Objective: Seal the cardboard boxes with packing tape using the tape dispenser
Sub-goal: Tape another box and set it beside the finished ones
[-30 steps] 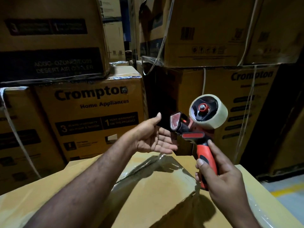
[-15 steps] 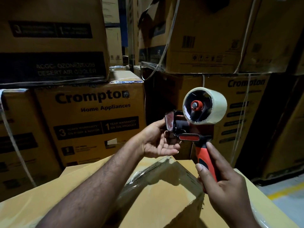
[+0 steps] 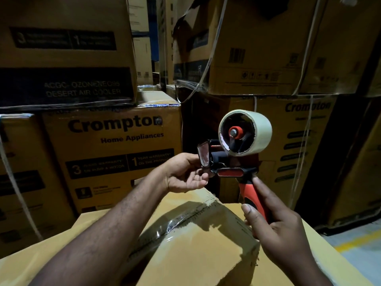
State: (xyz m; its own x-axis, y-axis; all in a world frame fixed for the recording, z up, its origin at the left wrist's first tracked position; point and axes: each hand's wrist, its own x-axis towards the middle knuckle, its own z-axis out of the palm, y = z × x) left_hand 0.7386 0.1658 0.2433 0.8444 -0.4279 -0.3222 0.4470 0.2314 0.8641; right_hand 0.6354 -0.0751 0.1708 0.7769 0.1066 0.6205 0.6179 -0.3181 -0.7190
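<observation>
Behind the work spot, printed cartons [image 3: 111, 153] are stacked high and bound with pale straps [image 3: 208, 65], and a strip of grey floor [image 3: 362, 254] marked with a yellow line is seen at the lower right. Nearest the camera lies a plain cardboard box [image 3: 195, 259], with a band of clear tape [image 3: 181, 220], wrinkled and shiny, laid along its top seam. Above the far edge of that box the tape dispenser [image 3: 231, 172] is held up in the air, clear of the cardboard. Its orange and black handle [image 3: 252, 195] is grasped by the right grip [image 3: 282, 234], with the forefinger laid up the side of the handle and the thumb set on the near side. The roll of tape [image 3: 258, 131] is mounted on the upper part of the dispenser, its open side turned toward the camera and an orange hub shown in the middle. The left grip [image 3: 185, 174] is held palm up at the dispenser's front end, the thumb set by the clear flap [image 3: 203, 155] and the fingers curled beneath it; whether anything is pinched there cannot be told.
</observation>
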